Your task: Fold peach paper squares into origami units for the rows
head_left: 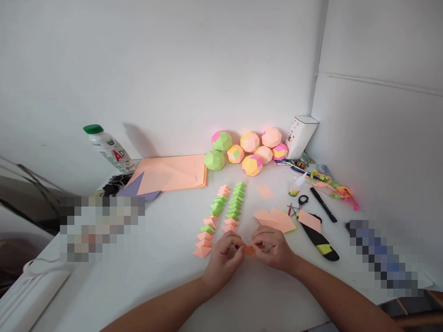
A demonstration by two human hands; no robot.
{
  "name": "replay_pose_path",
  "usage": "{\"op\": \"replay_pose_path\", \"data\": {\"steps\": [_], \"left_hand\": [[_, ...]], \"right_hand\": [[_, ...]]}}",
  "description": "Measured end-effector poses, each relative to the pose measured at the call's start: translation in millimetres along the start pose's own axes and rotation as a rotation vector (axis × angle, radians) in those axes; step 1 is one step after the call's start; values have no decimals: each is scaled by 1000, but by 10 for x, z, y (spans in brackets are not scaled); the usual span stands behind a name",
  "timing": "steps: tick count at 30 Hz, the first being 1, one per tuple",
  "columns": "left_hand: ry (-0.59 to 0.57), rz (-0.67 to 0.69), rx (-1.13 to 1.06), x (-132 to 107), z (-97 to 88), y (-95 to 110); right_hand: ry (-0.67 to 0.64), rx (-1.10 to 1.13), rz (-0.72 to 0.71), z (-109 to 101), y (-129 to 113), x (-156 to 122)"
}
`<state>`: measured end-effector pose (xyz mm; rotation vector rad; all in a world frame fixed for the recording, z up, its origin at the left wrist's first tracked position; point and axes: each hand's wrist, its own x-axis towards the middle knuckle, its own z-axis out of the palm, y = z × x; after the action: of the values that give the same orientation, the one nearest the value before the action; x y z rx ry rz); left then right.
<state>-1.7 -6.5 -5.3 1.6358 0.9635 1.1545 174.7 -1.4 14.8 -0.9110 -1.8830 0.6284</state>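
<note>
Between my two hands is a small piece of orange paper [249,250], pinched at both sides above the white table. My left hand [226,256] has its thumb and fingers closed on the paper's left end. At the right end, my right hand [273,249] grips it in the same way. Beyond my left hand stand two rows of folded paper pieces, a left row [207,229] in peach and green and a right row [235,203] mostly green. Loose peach paper sheets [277,219] lie just past my right hand. The fingers partly hide the held paper.
Several paper balls [252,165] rest against the back wall beside a white container [302,136]. At right lie scissors [303,199], a black marker [323,204], a black-and-yellow cutter [318,240] and a glue bottle [296,184]. A peach paper stack [169,173] and white bottle [110,147] are at left.
</note>
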Motion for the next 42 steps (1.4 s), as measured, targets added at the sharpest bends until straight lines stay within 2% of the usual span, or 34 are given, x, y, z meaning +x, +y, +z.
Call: {"op": "replay_pose_path", "data": {"steps": [3, 10, 14, 17, 20, 23, 25, 27, 29, 32, 34, 38, 42], "left_hand": [[52, -14, -39, 18, -23, -11], [-119, 30, -50, -1, 4, 22], [-73, -24, -59, -17, -5, -8], [12, -83, -100, -5, -18, -22], [48, -128, -127, 10, -24, -5], [28, -105, -76, 11, -26, 9], [35, -52, -17, 10, -28, 2], [65, -10, 22, 13, -32, -16], [103, 7, 18, 24, -36, -36], [141, -18, -27, 42, -40, -60], [139, -49, -49, 48, -37, -75], [104, -101, -143, 42, -17, -103], [116, -191, -247, 27, -3, -109]], "right_hand": [[65, 4, 30, -41, 7, 32], [-8, 24, -26, 16, 6, -13], [6, 11, -15, -16, 15, 7], [58, 6, 58, -103, 42, 52], [87, 41, 207, -165, 64, 63], [-17, 167, 366, -147, 79, 23], [-108, 251, 409, -107, 93, -10], [-139, 266, 373, -70, 109, -29], [-125, 209, 255, -48, 123, -31], [-99, 88, 62, -32, 136, -26], [-101, 50, 12, -25, 135, -27], [-132, 54, 17, -18, 106, -29], [-130, 156, 153, -32, 83, -19]]}}
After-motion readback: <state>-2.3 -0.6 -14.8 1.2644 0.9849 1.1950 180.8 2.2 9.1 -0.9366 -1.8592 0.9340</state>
